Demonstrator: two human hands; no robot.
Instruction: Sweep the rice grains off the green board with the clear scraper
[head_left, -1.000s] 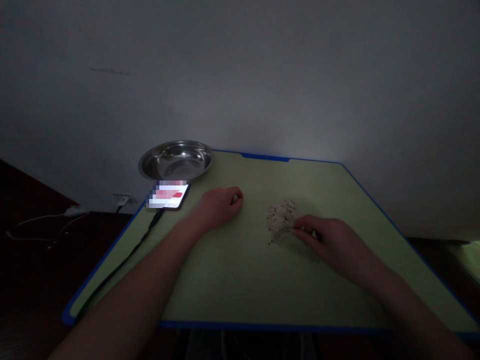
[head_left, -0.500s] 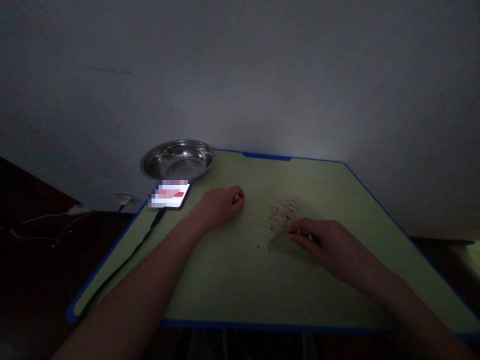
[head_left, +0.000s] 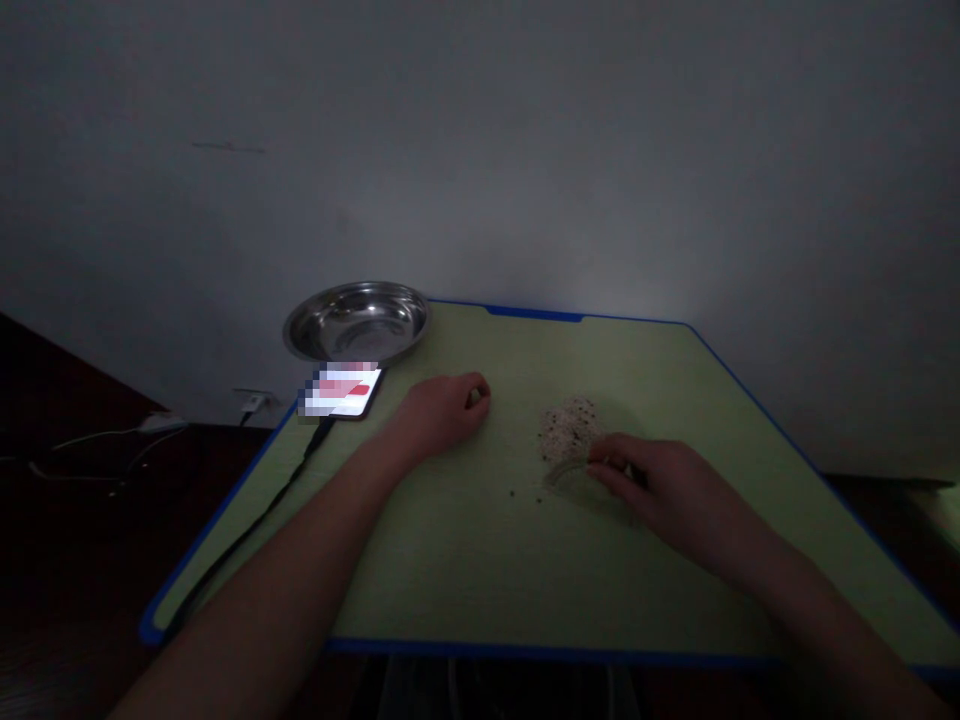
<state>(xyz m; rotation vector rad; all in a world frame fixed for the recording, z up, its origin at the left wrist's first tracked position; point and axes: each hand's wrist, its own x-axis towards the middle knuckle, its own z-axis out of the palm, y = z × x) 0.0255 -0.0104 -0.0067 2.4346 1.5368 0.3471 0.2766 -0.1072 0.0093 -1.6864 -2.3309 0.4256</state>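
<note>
My right hand [head_left: 649, 475] is closed in a pinch at a see-through curved dish [head_left: 562, 470] with a ridged edge, low over the table. Most of that dish lies hidden behind my fingers or is lost in the dim light. Just beyond its edge rises a small heap of pale grains [head_left: 568, 425] mixed with dark bits. A few dark specks [head_left: 538, 500] lie apart from the heap on the near side. Left of the heap, my left hand [head_left: 450, 408] rests on the table with its fingers curled in and nothing visible in them.
A shiny metal basin [head_left: 358, 345] stands at the table's back left corner. In front of it lies a lit phone [head_left: 356, 395] with a black cable [head_left: 274, 495] running to the near edge. The pale green table [head_left: 465, 570] has a blue rim and meets a grey wall.
My right hand and the clear dish have shifted slightly to the right, away from the grains. One dark speck now lies a little further left. My left hand stays put.
</note>
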